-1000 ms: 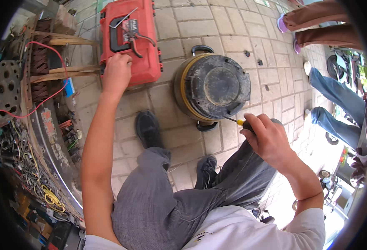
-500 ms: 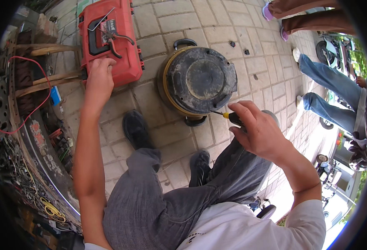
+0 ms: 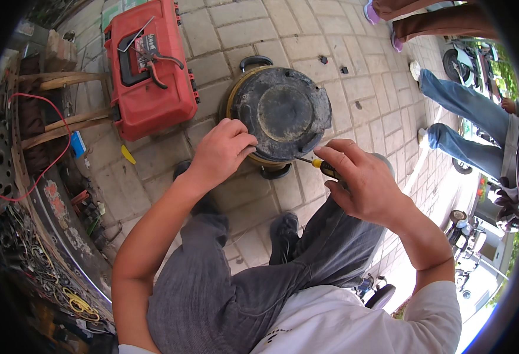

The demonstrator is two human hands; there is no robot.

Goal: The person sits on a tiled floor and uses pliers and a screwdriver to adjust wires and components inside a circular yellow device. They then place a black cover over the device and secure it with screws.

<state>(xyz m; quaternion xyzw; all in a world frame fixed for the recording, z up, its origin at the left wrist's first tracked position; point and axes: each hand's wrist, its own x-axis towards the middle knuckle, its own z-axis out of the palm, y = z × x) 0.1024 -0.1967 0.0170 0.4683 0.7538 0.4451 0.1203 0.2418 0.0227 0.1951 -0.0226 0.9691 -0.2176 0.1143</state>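
Observation:
A round black drum-like machine (image 3: 287,113), dusty and scuffed on top, stands on the paving with a yellow-brown band round its side and black handles. At its near left rim, my left hand (image 3: 223,150) has thumb and fingers pinched together; whatever may be between them is hidden. My right hand (image 3: 362,183) is wrapped round a screwdriver (image 3: 328,169) with a black and yellow handle. The screwdriver's thin shaft points left, its tip at the near right rim of the machine.
A red toolbox (image 3: 153,109) lies at the left with pliers (image 3: 158,66) and an L-shaped hex key (image 3: 138,34) on its lid. A yellow piece (image 3: 128,154) sits on the paving below it. Small black bits (image 3: 344,70) lie beyond the machine. People in jeans (image 3: 460,100) stand at the right.
My left hand has moved from the toolbox's near edge rightward to the machine's rim. The yellow piece on the paving now shows. My right hand keeps the screwdriver at nearly the same spot.

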